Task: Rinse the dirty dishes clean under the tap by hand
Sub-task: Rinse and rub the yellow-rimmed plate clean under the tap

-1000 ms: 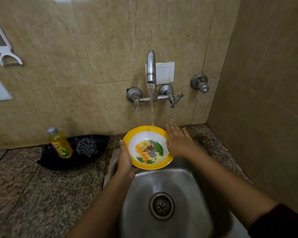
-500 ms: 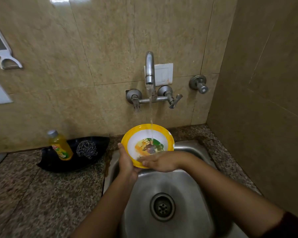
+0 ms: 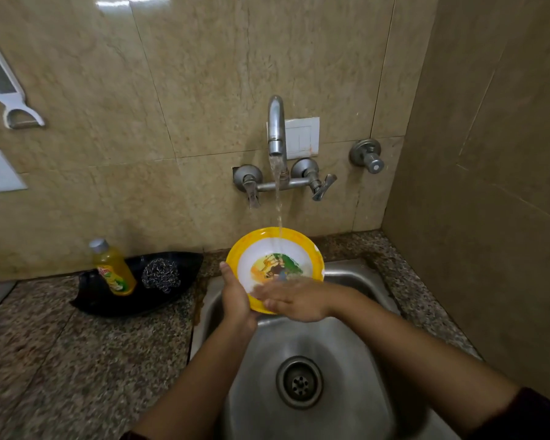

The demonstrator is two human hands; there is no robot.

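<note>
The sink (image 3: 346,360) sits in a corner. A side wall (image 3: 489,185) is close on the right, and the bench (image 3: 61,360) runs off to the left. There is open room over the drain (image 3: 299,382).

The bowl (image 3: 254,258) is yellow with a white inside and a picture. It is tipped up over the back of the sink, and water (image 3: 278,198) from the tap (image 3: 276,128) lands in it. The left hand (image 3: 235,300) grips its left edge. The right hand (image 3: 299,301) lies flat on the lower inside with straight, blurry fingers.

On the bench, a black tray (image 3: 108,303) holds a soap bottle (image 3: 113,268) and a steel scrubber (image 3: 161,276).
</note>
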